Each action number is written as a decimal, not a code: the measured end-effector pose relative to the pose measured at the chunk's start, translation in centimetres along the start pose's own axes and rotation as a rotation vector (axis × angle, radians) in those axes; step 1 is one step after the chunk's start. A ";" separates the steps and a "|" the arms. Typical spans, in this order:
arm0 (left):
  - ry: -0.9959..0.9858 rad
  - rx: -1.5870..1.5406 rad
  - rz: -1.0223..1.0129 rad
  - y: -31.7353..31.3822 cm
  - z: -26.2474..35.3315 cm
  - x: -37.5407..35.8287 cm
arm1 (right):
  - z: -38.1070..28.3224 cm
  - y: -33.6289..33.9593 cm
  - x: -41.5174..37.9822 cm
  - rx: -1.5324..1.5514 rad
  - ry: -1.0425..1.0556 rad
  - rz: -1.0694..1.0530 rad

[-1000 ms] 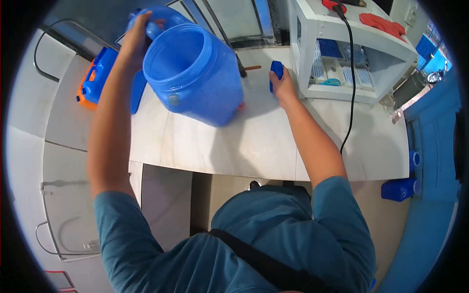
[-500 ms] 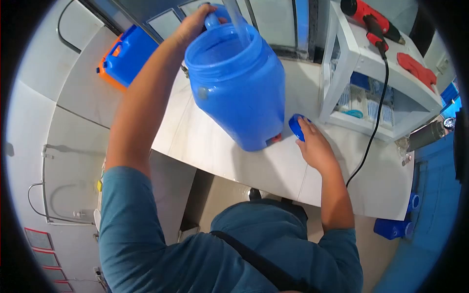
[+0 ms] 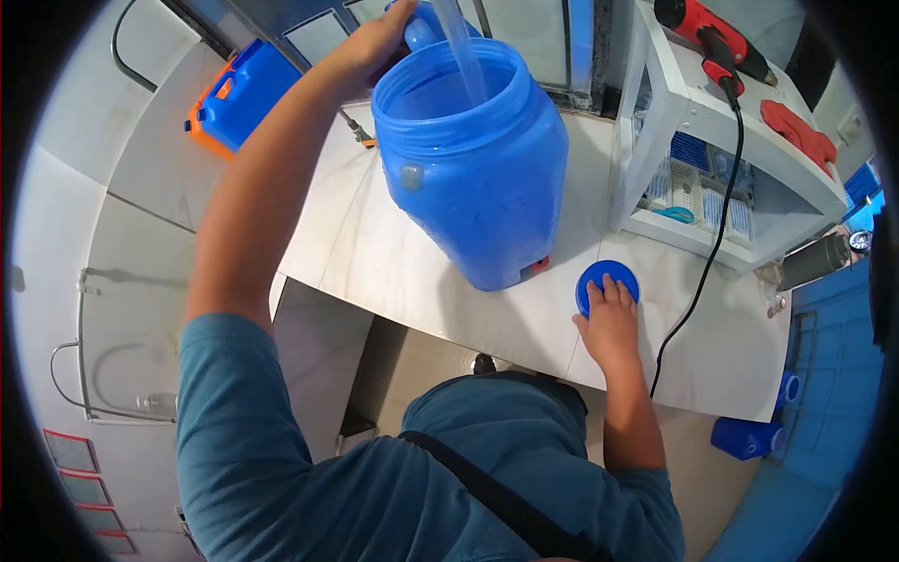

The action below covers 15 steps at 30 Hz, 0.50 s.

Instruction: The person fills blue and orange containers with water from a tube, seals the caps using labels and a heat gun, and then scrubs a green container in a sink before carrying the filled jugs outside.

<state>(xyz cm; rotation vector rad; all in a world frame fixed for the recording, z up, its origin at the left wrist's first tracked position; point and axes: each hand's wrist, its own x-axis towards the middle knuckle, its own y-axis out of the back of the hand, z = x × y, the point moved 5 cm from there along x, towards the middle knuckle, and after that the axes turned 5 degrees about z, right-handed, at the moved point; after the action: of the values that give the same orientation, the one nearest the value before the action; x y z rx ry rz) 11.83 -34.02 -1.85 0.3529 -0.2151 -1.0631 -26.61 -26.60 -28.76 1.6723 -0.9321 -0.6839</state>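
A large blue plastic drum point(image 3: 478, 197) with a wide threaded mouth stands uncapped on the white counter. A clear stream point(image 3: 459, 47), seemingly water, runs down into its mouth from above; its source is out of view. At the drum's far left rim my left hand point(image 3: 384, 42) is closed around a blue handle point(image 3: 421, 33); most of its fingers are hidden. My right hand point(image 3: 613, 323) rests with fingers stretched out on a round blue screw lid point(image 3: 599, 276), which lies flat on the counter right of the drum. Low on the drum sits a small red fitting point(image 3: 538, 265).
On the right, a white shelf unit point(image 3: 674, 103) bears a red heat gun point(image 3: 716, 42) and a red cloth point(image 3: 796, 131). A black cable point(image 3: 698, 290) hangs across the counter point(image 3: 403, 281). A blue-and-orange jerrycan point(image 3: 248, 98) stands at upper left, a dark bottle point(image 3: 817, 262) far right.
The lid has gone from tilted on edge in my right hand to flat on the counter, slightly nearer me. The drum has shifted a little right in view, with my left hand still on the handle.
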 end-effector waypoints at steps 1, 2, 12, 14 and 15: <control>-0.012 0.161 0.073 0.3 0.7 -0.7 | 0.0 0.1 0.4 -0.001 -0.007 0.049; -0.018 0.161 0.070 0.9 1.4 -0.7 | 0.0 0.5 1.1 -0.001 -0.011 0.054; -1.275 1.256 0.097 0.7 3.1 -2.8 | -4.7 2.6 22.9 0.346 0.412 0.403; -1.209 1.074 0.059 0.0 2.7 -3.0 | -6.2 2.5 26.0 0.182 0.449 0.336; -1.173 1.095 0.085 0.0 2.6 -2.9 | -6.9 2.4 26.8 0.030 0.434 0.269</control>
<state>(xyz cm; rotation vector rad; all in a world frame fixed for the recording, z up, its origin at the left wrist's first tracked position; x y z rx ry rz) 9.57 -31.95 0.55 0.6390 -1.8794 -0.8711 -7.33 -46.03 -24.18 1.5953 -0.8309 -0.1168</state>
